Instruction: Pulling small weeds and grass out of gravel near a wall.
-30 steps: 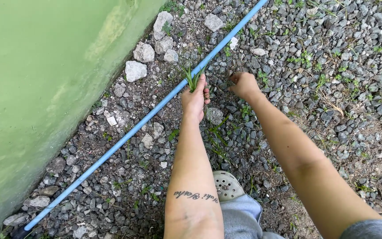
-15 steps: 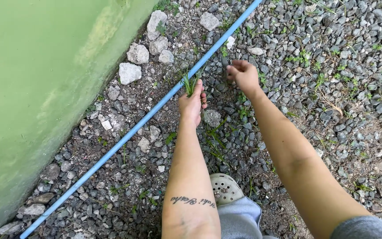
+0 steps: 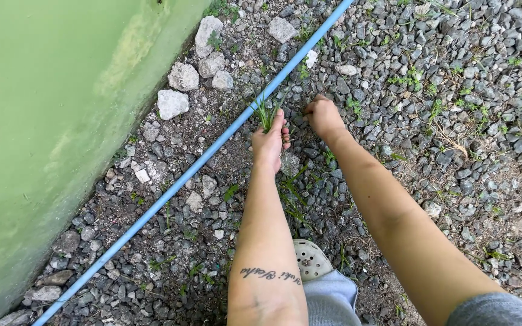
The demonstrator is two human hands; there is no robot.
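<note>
Grass tuft (image 3: 266, 113): a bunch of thin green blades, held upright in the left hand just beside the blue pipe, tips fanned out above the fist; whether its roots are in the ground or free is hidden by the hand.
Left hand (image 3: 270, 142): closed around the lower part of the grass tuft, thumb side up, so the blades stay bundled together and clear of the stones.
Right hand (image 3: 322, 116): knuckles up, fingers curled down into the gravel just right of the tuft; what it pinches, if anything, is hidden beneath it, so I cannot tell whether it grips something.
Forearms: both stretch forward from the bottom edge, the left one bearing a line of script tattoo.
Blue pipe (image 3: 200, 160): runs slantwise from lower left to top centre, lying on the gravel close along the wall; the tuft stands touching or nearly touching it.
Gravel (image 3: 466, 121): grey crushed stone with small green weeds scattered through it.
Pale rocks (image 3: 171, 102): a cluster of larger lumps between pipe and wall.
Green wall (image 3: 43, 121): fills the left side.
Perforated shoe (image 3: 311, 258): pale, below the arms, beside grey trouser cloth.
Change from half a second ago: right hand, then lifted with fingers loose above the stones, is now down on the gravel; left hand and tuft sit a little nearer the pipe.
</note>
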